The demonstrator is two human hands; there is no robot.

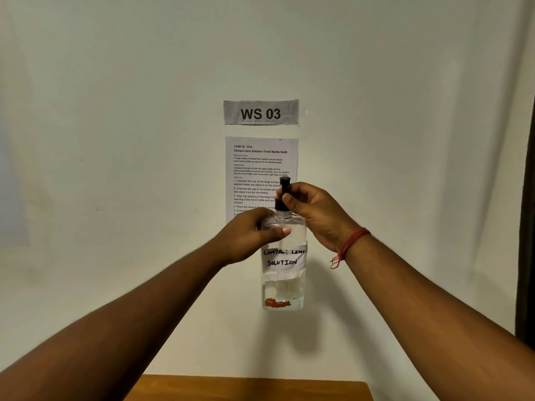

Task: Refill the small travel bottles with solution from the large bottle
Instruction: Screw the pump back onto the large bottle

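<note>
Two hands: both grasping large bottle [283, 256], upright, above worktop [249, 387].
Left hand [249, 235]: wrapped around bottle shoulder.
Right hand [315, 212]: pinching black pump cap [284, 195].

The tall clear plastic bottle [283, 273] at the picture's centre has smooth, glossy walls that catch the light. Its black pump cap [283, 195], at 12 o'clock from the body, looks like matt plastic. A white paper label [284, 260] wraps the bottle, slightly wrinkled, with handwritten black marker. A thin red thread band [348, 246] at 3 o'clock from the bottle is fibrous cloth. Behind, two white printed paper sheets [261, 157] lie flat on a matt pale painted wall [115, 111]. At 6 o'clock, the brown wooden table [249, 389] looks smooth with a low sheen.
</note>
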